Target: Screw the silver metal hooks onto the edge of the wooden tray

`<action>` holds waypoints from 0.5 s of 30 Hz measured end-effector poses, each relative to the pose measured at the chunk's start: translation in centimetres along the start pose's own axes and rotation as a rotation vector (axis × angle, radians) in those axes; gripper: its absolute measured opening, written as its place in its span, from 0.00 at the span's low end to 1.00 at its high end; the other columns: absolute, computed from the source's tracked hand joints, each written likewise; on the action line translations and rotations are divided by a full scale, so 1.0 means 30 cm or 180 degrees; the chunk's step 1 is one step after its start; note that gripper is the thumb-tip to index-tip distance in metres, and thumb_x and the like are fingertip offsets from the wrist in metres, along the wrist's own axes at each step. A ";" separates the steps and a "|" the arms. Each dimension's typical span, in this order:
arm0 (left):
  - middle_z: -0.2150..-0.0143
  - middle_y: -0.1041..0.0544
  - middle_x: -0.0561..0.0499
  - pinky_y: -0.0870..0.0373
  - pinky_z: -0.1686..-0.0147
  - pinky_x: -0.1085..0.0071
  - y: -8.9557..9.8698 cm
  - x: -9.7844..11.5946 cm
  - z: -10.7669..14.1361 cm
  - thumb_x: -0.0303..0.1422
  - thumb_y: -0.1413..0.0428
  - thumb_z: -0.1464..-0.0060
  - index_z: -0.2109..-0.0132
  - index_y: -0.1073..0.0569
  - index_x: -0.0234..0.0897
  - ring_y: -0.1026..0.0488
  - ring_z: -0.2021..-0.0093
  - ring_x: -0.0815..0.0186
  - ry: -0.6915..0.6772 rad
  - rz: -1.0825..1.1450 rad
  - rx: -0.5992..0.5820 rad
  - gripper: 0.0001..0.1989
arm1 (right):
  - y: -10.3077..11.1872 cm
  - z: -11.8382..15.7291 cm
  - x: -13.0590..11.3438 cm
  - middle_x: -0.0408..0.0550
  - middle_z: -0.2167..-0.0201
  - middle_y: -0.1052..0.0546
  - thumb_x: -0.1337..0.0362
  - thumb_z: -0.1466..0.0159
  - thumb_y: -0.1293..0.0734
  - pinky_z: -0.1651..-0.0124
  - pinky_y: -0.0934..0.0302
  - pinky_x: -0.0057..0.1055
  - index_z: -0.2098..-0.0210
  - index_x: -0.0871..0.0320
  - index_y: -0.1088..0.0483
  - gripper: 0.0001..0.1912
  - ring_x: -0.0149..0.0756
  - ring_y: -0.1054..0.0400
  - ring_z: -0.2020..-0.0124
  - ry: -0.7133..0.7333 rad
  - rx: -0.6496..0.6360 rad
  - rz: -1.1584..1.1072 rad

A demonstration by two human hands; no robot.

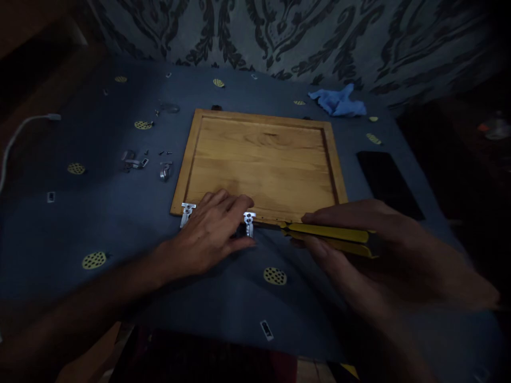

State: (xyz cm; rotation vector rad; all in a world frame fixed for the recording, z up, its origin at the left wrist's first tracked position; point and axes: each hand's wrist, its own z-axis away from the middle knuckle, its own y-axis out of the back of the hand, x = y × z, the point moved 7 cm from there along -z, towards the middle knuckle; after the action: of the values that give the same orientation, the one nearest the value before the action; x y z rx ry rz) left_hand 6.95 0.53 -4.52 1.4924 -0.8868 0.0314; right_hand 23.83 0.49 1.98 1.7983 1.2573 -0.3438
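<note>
A wooden cabinet door [259, 159] with a raised frame lies flat in front of me. Two metal hinges sit at its near edge: a left hinge [187, 214] and a right hinge [249, 224]. My left hand [211, 229] rests over the edge between them, forefinger and thumb closed around the right hinge. A screwdriver [327, 233] with a yellow handle is gripped in my right hand [383, 255]. It lies nearly level, its dark shaft pointing left toward the right hinge. Whether the tip touches the hinge I cannot tell.
Left of the door lie loose hinges [136, 161], another hinge part [165, 170] and several small screws [162, 153]. A crumpled blue cloth [339, 101] is at the back right. A dark flat phone-like slab [389, 181] lies on the right. A white cable [24, 122] runs along the left.
</note>
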 end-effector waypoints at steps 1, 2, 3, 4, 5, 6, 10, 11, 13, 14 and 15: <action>0.52 0.23 0.47 0.32 0.54 0.58 0.000 -0.001 0.000 0.43 0.34 0.42 0.48 0.34 0.39 0.29 0.51 0.52 0.0010 -0.0002 0.0006 0.23 | -0.003 0.001 0.000 0.46 0.70 0.19 0.58 0.37 0.26 0.70 0.26 0.39 0.60 0.48 0.22 0.06 0.43 0.23 0.71 0.0032 -0.0017 0.0001; 0.52 0.23 0.47 0.32 0.53 0.58 0.000 -0.001 0.001 0.43 0.34 0.42 0.48 0.33 0.39 0.29 0.51 0.52 0.0018 -0.0004 0.0011 0.23 | -0.006 0.002 0.000 0.46 0.70 0.19 0.59 0.37 0.26 0.69 0.25 0.39 0.60 0.48 0.22 0.06 0.43 0.23 0.70 0.0054 -0.0040 0.0002; 0.52 0.23 0.47 0.32 0.53 0.58 0.000 -0.001 0.001 0.43 0.34 0.42 0.48 0.33 0.39 0.28 0.51 0.52 0.0014 -0.0004 0.0018 0.23 | -0.009 0.004 0.001 0.46 0.69 0.19 0.59 0.37 0.26 0.69 0.25 0.40 0.59 0.47 0.22 0.06 0.43 0.23 0.70 0.0065 -0.0070 0.0003; 0.53 0.23 0.47 0.32 0.53 0.58 0.000 0.000 0.001 0.43 0.34 0.43 0.48 0.33 0.39 0.28 0.51 0.52 0.0003 -0.0003 0.0020 0.23 | -0.012 0.005 0.002 0.46 0.69 0.18 0.60 0.37 0.26 0.69 0.25 0.40 0.59 0.47 0.22 0.07 0.44 0.23 0.70 0.0067 -0.0099 0.0003; 0.53 0.23 0.47 0.31 0.54 0.58 0.000 0.000 0.000 0.43 0.34 0.43 0.48 0.33 0.38 0.28 0.51 0.52 -0.0011 -0.0003 0.0024 0.23 | -0.013 0.005 0.003 0.46 0.68 0.18 0.60 0.37 0.26 0.68 0.25 0.40 0.59 0.47 0.22 0.07 0.44 0.23 0.69 0.0068 -0.0113 -0.0002; 0.53 0.23 0.47 0.31 0.54 0.58 -0.001 0.001 0.000 0.43 0.34 0.42 0.48 0.33 0.38 0.29 0.52 0.52 -0.0021 -0.0003 0.0021 0.23 | -0.013 0.004 0.002 0.46 0.68 0.18 0.60 0.37 0.26 0.68 0.25 0.39 0.58 0.47 0.22 0.07 0.43 0.23 0.69 0.0080 -0.0108 -0.0010; 0.53 0.23 0.47 0.31 0.53 0.58 0.000 -0.002 -0.001 0.44 0.35 0.42 0.48 0.33 0.39 0.29 0.51 0.52 -0.0033 -0.0017 0.0032 0.23 | -0.016 -0.005 -0.010 0.45 0.69 0.18 0.61 0.36 0.27 0.68 0.26 0.38 0.59 0.47 0.22 0.05 0.42 0.23 0.70 0.0173 -0.0132 -0.0026; 0.53 0.23 0.46 0.31 0.53 0.58 0.001 -0.002 -0.002 0.44 0.35 0.42 0.48 0.33 0.39 0.29 0.51 0.52 -0.0042 -0.0018 0.0037 0.23 | -0.017 -0.008 -0.014 0.45 0.69 0.18 0.62 0.36 0.26 0.69 0.27 0.38 0.59 0.47 0.22 0.05 0.41 0.23 0.71 0.0198 -0.0123 -0.0028; 0.53 0.23 0.46 0.31 0.54 0.58 0.001 -0.002 -0.002 0.45 0.35 0.42 0.49 0.33 0.38 0.29 0.52 0.52 -0.0053 -0.0020 0.0040 0.22 | -0.023 -0.013 -0.019 0.44 0.69 0.19 0.64 0.37 0.26 0.69 0.27 0.37 0.60 0.47 0.22 0.07 0.40 0.24 0.71 0.0238 -0.0134 -0.0025; 0.54 0.23 0.46 0.31 0.54 0.59 0.001 -0.002 -0.002 0.44 0.35 0.42 0.49 0.33 0.38 0.29 0.52 0.53 -0.0050 -0.0021 0.0033 0.22 | -0.025 -0.015 -0.023 0.44 0.69 0.19 0.65 0.37 0.25 0.70 0.28 0.36 0.60 0.48 0.22 0.07 0.39 0.24 0.71 0.0272 -0.0132 -0.0034; 0.54 0.23 0.47 0.31 0.54 0.59 0.000 -0.002 -0.001 0.44 0.35 0.41 0.49 0.33 0.38 0.29 0.52 0.53 -0.0039 -0.0023 0.0024 0.22 | -0.027 -0.016 -0.027 0.44 0.69 0.19 0.66 0.37 0.25 0.70 0.28 0.36 0.60 0.48 0.22 0.07 0.39 0.24 0.71 0.0307 -0.0143 -0.0057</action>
State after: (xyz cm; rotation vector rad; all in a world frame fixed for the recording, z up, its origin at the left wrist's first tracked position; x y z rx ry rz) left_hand 6.94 0.59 -4.53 1.5042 -0.8918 0.0204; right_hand 22.67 0.45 2.38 1.7845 1.3383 -0.2394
